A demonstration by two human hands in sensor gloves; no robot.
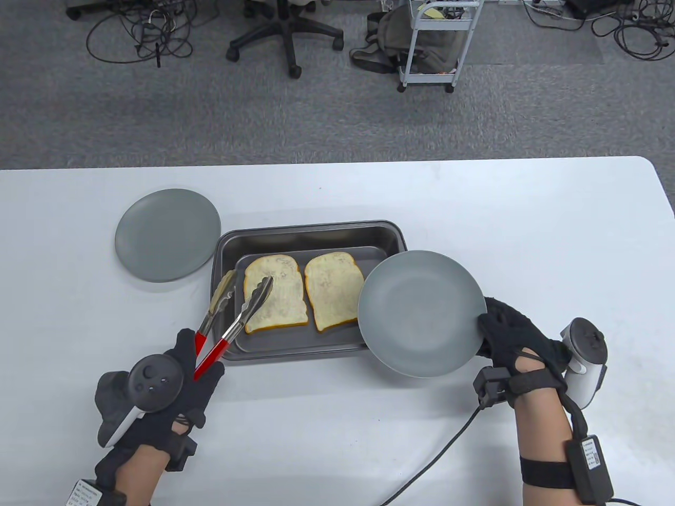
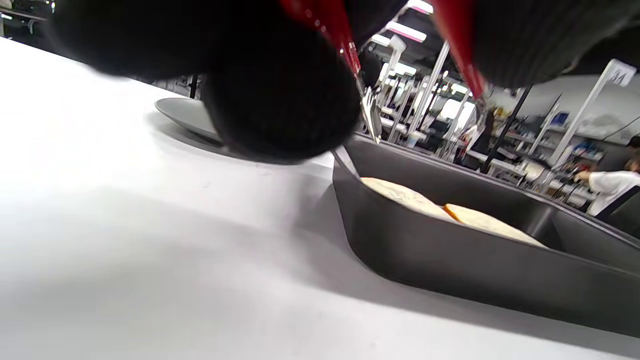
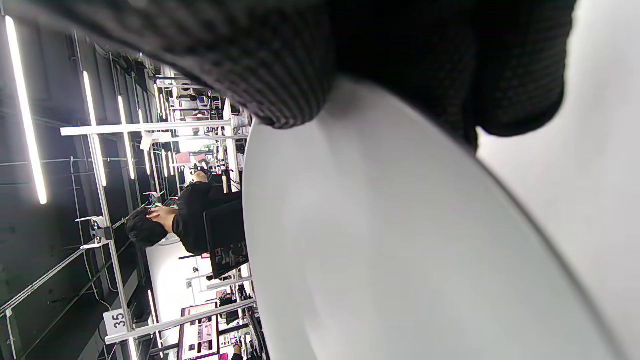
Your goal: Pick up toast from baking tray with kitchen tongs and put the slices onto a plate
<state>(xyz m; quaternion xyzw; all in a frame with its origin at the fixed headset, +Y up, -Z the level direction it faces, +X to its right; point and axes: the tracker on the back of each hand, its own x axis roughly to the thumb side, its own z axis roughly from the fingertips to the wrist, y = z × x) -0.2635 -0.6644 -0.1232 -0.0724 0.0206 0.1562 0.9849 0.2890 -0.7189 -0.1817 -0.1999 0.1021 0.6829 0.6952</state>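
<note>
Two toast slices, one on the left [image 1: 275, 293] and one on the right [image 1: 334, 289], lie flat in the dark baking tray [image 1: 311, 232]. My left hand [image 1: 196, 362] grips the red handles of metal tongs [image 1: 248, 308]. The tongs are spread, one tip over the left slice and the other above the tray's left wall. My right hand [image 1: 494, 328] holds a grey plate [image 1: 421, 313] by its right rim, raised over the tray's right end. The left wrist view shows the tray [image 2: 450, 260] and both slices [image 2: 405, 197]. The held plate [image 3: 400, 240] fills the right wrist view.
A second grey plate [image 1: 167, 234] sits on the white table [image 1: 527, 221] left of the tray; the left wrist view shows it too [image 2: 185, 115]. A cable [image 1: 443, 448] runs from my right wrist across the near table. Beyond the table's far edge stand an office chair and a cart.
</note>
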